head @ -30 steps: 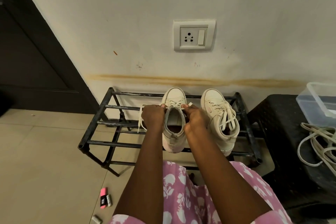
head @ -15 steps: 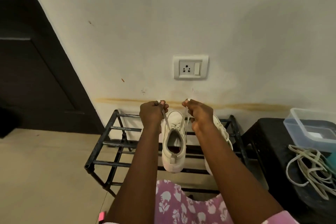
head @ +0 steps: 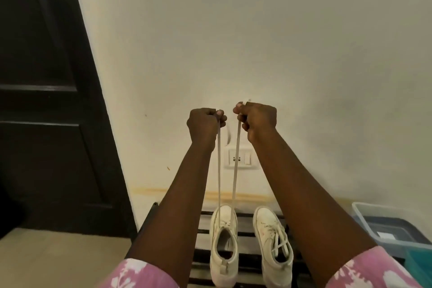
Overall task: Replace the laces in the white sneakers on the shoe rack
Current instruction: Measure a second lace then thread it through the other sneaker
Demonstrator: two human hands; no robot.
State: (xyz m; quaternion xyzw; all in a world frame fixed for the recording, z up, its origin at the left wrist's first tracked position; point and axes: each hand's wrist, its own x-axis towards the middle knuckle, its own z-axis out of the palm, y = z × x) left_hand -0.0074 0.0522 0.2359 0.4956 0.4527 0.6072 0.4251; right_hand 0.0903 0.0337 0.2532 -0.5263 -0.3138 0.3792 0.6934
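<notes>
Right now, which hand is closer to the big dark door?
Left. The left hand, pinching the lace, is raised on the door side; the right hand is just beyond it, farther away.

Inside both fists the ends of the lace [head: 219,170] were out of sight. The left hand [head: 205,124] curled over one end and the right hand [head: 257,119] over the other. A pale scrap poking up above the right thumb was too small to tell for a lace tip. Far below the grip, where the two strands ran into the left sneaker [head: 223,264], the eyelets they passed through were too fine to make out. The forearms covered most of the shoe rack [head: 201,231], its right end wholly. The bottom edge cut off the heel of the right sneaker [head: 273,229]. Just under the right wrist, the wall socket [head: 247,159] sat partly behind a strand and the arm. Low to the right of the grip, a plastic tub [head: 357,208] ran past the edge of view.
</notes>
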